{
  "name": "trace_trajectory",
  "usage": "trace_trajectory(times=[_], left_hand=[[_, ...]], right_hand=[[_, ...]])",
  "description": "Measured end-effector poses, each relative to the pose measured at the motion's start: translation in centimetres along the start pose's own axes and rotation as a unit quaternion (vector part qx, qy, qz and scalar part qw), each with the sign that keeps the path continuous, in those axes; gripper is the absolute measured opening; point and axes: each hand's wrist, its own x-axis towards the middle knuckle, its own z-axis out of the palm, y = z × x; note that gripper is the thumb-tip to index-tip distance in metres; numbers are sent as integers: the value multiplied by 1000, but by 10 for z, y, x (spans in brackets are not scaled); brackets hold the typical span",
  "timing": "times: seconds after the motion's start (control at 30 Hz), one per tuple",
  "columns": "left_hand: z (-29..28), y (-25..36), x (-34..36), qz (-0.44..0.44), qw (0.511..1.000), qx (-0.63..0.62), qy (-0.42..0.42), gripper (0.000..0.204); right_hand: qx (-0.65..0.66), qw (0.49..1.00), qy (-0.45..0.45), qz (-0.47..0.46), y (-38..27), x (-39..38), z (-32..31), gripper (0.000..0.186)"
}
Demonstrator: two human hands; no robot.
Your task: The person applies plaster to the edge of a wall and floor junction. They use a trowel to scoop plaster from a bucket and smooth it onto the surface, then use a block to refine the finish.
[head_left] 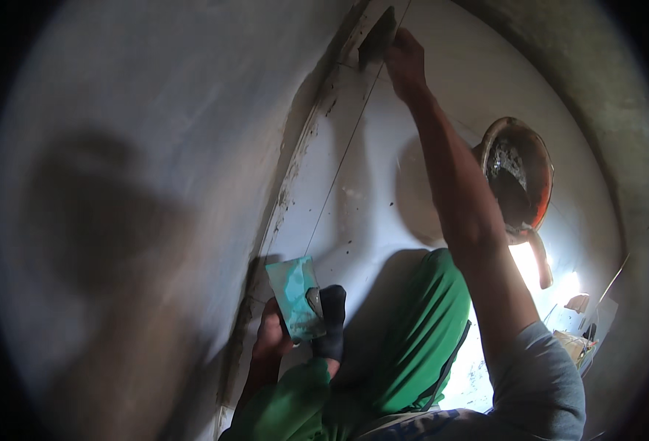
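Stretched far forward, my right hand (407, 65) is closed on a dark flat scraper (378, 38). The scraper is held at the seam where the pale tiles meet the wall; whether its edge touches is hard to tell. Close to my body, my left hand (271, 334) grips a teal flat plate (293, 294) by its left edge. Pale smears cover part of the plate, and a small grey lump (313, 300) shows at its right side. My dark-covered foot (332, 312) is just right of the plate.
A grey wall (155, 147) rises on the left, with a rough strip (295, 173) along its base. Right of my arm stands a worn orange-rimmed bucket (521, 176) with grey material inside. Bright light falls near my green-clad knee (427, 316); small items (578, 345) lie far right.
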Motion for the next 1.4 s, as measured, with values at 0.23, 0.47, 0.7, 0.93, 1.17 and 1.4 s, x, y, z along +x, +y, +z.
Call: trace_trajectory(times=[0.23,0.47,0.7,0.93,1.17,1.4], left_hand=[[7,-9,6,-9,998,-63,-16,41],[-14,-15,11,-76,984,-162,-24,48],[35,5,17,50,968,242,-32,46],[49,9,24,-31,998,-33,52,42],[110,38,58,95,991,90,-29,38],[167,57,66,227,937,247,-98,49]], right_hand=[[-104,994,-30,-32,39,121,-35,31],[-215,976,-7,-38,46,116,-23,39],[-95,990,-105,-16,4,-86,55,31],[127,955,-224,144,-116,-226,33,19],[275,913,3,303,-191,-322,-60,39],[428,834,71,340,-221,-362,-68,49]])
